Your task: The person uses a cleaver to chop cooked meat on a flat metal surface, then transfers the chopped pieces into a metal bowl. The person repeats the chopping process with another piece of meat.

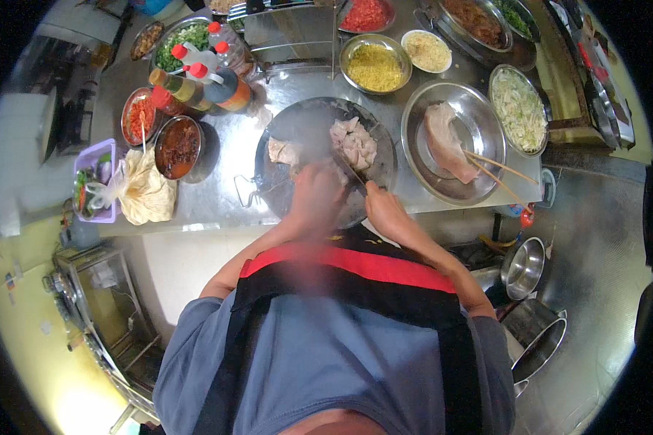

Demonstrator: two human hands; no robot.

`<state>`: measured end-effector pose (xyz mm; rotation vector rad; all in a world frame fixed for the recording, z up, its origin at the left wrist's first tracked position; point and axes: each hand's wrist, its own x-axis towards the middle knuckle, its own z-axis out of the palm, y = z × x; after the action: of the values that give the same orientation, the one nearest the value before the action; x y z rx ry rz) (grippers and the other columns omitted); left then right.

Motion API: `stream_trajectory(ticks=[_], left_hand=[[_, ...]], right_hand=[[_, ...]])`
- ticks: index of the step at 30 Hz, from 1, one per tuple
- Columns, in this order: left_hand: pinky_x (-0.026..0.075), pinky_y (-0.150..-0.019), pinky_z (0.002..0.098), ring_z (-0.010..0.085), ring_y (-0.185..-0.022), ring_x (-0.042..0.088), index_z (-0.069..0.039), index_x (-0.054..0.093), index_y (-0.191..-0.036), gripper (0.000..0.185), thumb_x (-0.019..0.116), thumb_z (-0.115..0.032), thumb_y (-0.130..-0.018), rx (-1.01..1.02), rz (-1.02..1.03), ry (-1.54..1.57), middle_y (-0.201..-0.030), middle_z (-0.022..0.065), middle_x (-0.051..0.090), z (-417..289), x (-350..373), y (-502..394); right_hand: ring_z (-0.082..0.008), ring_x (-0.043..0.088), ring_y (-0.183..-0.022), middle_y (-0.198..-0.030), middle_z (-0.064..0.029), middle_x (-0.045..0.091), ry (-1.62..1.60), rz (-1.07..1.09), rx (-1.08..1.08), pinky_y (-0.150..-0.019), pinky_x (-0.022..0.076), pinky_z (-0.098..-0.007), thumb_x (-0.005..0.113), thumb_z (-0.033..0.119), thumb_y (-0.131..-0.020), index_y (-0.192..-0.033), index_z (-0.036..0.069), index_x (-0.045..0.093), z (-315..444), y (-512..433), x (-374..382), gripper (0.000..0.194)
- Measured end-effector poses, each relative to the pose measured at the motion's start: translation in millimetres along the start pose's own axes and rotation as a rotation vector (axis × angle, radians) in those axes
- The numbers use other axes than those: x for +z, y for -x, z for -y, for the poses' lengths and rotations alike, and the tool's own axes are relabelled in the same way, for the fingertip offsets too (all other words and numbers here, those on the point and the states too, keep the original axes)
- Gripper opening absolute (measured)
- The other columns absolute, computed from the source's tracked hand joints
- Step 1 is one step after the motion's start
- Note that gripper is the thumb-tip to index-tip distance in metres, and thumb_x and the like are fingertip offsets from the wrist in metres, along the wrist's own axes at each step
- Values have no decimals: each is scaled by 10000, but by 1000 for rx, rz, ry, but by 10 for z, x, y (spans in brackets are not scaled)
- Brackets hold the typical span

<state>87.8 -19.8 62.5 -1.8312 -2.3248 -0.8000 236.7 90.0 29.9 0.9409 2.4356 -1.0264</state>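
Note:
A dark round chopping board (275,187) lies on the steel table before me. My right hand (386,209) grips the handle of a knife (350,167), whose blade slants up and left across the board. My left hand (318,187) is bent over pale meat just left of the blade; a hazy smear in the view blurs its fingers. Chopped pale meat chunks (355,144) are heaped beyond the blade. Another piece of pale meat (284,151) sits at the board's left side.
Right of the board, a steel basin (413,163) holds a slab of meat (446,141) and chopsticks (503,168). Minced garlic (374,70) fills a bowl behind. At left stand sauce bottles (228,89), a bowl of chili oil (178,147), a tied plastic bag (147,187) and a purple basket (109,215).

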Motion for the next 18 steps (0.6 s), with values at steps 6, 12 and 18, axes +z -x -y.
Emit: stream_trajectory(ticks=[6,12,18], left_hand=[[461,-660,438,318,-763,614,-70,686,-735,117,643,-174,-706,23,43,16,-769,120,630,13,-20,7],[459,-625,439,305,-716,625,-53,678,-717,117,639,-154,-672,118,85,-131,-743,122,628,28,-6,-11],[477,-639,443,309,-729,633,-38,661,-698,107,648,-126,-639,21,126,-192,-732,130,629,-10,31,-50]], right_hand=[[-554,599,-796,-986,-360,536,76,-26,-160,-710,483,-610,453,39,-855,-1062,-10,404,56,242,-17,219],[-537,602,-757,-939,-331,531,21,-35,-151,-666,494,-605,477,26,-841,-1034,5,411,271,222,-26,205],[-534,605,-848,-961,-347,553,-8,62,-96,-732,490,-597,475,65,-858,-1049,11,428,197,252,-68,204]])
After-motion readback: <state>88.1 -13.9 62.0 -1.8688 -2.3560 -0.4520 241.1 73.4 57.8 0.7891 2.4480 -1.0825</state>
